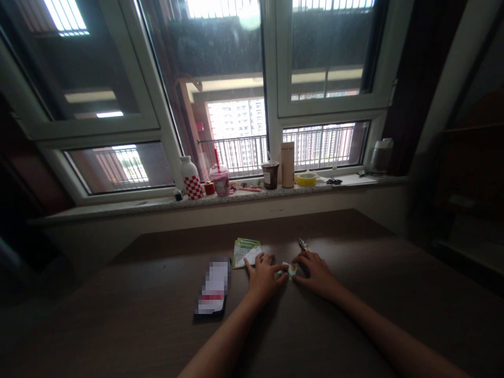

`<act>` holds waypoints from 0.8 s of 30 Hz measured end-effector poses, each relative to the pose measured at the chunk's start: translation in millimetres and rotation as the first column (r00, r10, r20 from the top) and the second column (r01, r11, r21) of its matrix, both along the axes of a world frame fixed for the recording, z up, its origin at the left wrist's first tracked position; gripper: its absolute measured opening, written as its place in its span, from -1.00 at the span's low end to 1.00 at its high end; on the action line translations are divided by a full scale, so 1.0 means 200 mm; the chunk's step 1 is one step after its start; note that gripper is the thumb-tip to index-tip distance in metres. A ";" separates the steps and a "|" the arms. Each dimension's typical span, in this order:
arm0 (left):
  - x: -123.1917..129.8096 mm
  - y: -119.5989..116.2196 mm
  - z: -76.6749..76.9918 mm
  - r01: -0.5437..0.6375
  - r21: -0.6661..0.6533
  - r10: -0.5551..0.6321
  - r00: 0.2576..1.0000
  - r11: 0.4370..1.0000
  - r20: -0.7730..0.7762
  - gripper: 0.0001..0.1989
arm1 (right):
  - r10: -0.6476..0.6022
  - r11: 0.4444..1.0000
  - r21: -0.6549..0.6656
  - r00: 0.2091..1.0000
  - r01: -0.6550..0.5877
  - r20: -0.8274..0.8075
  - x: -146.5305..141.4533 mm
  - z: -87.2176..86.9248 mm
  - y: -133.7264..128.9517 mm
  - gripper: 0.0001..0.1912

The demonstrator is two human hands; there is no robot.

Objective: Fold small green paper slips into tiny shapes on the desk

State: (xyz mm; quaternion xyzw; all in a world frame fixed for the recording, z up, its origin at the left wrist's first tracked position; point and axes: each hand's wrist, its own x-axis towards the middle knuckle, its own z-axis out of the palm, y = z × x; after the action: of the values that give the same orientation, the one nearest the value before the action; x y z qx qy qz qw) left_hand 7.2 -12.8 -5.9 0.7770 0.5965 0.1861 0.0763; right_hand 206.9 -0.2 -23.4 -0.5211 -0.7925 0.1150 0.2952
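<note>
A small white, green and yellow printed piece of paper (pixel 290 270) lies low over the brown table (pixel 165 336), between my two hands. My left hand (pixel 263 277) has its thumb and index finger at the paper's left edge, with the other fingers spread toward some green-and-white printed cards (pixel 244 252). From the opposite side, my right hand (pixel 317 274) holds the right edge between thumb and index finger. Just beyond the right fingers is a small slim patterned object (pixel 302 244), its kind unclear. The paper's edges are partly hidden by fingertips.
A phone (pixel 213 287) lies left of my left hand. Along the windowsill (pixel 252 198) stand a red-checked white bottle (pixel 191 178), a pink drink cup (pixel 219 180), a dark cup (pixel 270 175), a tan flask (pixel 287 165) and yellow tape (pixel 306 180).
</note>
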 end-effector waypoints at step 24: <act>-0.01 0.00 0.00 0.022 0.006 -0.023 0.997 1.000 0.074 -0.69 | 0.041 0.995 0.093 0.999 -0.043 0.021 0.02 -0.04 0.04 -0.77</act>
State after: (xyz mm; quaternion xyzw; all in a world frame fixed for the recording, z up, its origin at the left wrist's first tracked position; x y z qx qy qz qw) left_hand 4.4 -12.8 -5.5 0.7764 0.5840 0.2155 0.0987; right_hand 211.0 7.9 -32.0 -0.4911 -0.8105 0.0789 0.3093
